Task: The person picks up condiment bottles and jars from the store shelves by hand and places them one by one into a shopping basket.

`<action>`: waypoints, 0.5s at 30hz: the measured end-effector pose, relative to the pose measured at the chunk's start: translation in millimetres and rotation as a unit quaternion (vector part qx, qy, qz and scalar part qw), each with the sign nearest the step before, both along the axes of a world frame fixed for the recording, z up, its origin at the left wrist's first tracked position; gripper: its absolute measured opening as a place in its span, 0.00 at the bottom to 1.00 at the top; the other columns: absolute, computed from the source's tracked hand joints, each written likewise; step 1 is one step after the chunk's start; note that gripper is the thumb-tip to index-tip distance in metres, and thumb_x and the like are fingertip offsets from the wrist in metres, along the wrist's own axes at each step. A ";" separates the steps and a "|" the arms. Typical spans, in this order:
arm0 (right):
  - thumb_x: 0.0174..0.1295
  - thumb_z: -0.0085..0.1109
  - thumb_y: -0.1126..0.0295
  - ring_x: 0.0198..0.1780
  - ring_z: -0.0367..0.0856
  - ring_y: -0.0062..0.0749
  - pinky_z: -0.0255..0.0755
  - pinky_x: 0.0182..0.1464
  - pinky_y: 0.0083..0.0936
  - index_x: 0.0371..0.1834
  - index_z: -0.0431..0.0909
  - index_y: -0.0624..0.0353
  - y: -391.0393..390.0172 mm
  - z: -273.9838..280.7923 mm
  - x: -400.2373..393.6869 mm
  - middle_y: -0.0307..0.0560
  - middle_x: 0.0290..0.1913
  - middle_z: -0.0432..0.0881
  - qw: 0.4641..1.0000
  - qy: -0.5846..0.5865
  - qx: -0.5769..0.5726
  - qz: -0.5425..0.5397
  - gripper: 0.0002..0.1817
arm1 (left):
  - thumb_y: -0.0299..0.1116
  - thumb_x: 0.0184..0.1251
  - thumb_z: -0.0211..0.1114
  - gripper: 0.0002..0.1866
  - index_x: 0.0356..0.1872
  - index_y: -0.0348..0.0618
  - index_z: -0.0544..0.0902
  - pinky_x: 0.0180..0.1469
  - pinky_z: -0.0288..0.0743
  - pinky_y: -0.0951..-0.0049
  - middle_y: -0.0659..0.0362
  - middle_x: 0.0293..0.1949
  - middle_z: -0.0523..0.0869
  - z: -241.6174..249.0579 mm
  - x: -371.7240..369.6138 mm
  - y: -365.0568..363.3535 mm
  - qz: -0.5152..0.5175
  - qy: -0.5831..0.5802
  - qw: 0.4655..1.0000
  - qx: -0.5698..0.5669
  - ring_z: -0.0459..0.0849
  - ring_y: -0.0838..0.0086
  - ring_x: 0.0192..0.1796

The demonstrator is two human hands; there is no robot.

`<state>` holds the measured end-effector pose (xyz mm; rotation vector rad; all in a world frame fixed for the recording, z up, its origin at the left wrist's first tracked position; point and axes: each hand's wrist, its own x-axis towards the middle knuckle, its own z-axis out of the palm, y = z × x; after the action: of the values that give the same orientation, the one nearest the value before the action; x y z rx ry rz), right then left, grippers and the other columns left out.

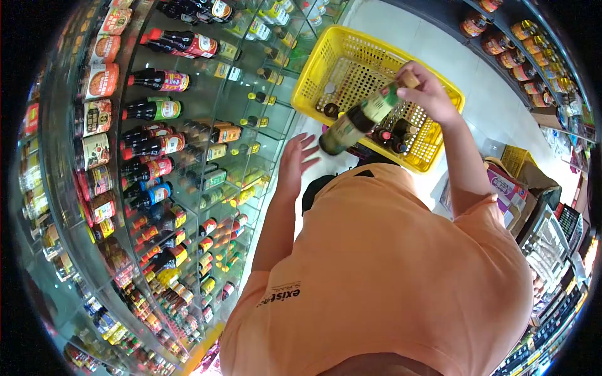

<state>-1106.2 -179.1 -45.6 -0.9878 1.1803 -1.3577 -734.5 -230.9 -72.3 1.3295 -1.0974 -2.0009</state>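
My right hand (427, 94) grips a green glass bottle (351, 128) by its neck near the tan cap. The bottle tilts, its base pointing down and to the left, over the near side of a yellow plastic basket (320, 62). My left hand (297, 160) is held out with its fingers apart, a short way left of the bottle's base and not touching it. In the basket's near right corner lie several dark bottles (401, 138), partly hidden by the held bottle.
Glass shelves (219, 119) full of sauce bottles line my left side. At the upper right stands a shelf with several jars (498, 44). Cardboard boxes (505, 188) and a smaller yellow basket (515, 160) sit to my right. Pale floor tiles (389, 19) show beyond the basket.
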 end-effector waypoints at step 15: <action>0.58 0.66 0.52 0.46 0.85 0.57 0.78 0.49 0.48 0.52 0.72 0.56 21.8 -255.4 -9.1 0.58 0.41 0.86 0.791 0.513 0.330 -0.038 0.26 | 0.42 0.76 0.57 0.19 0.58 0.40 0.77 0.44 0.79 0.67 0.51 0.49 0.87 -169.3 230.2 165.9 -0.041 -0.388 0.911 0.131 0.88 0.67 0.46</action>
<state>-1115.3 -157.2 -301.0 -1.1485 2.3089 -0.2526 -504.3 -65.0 -241.7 2.3800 -1.2340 -1.7310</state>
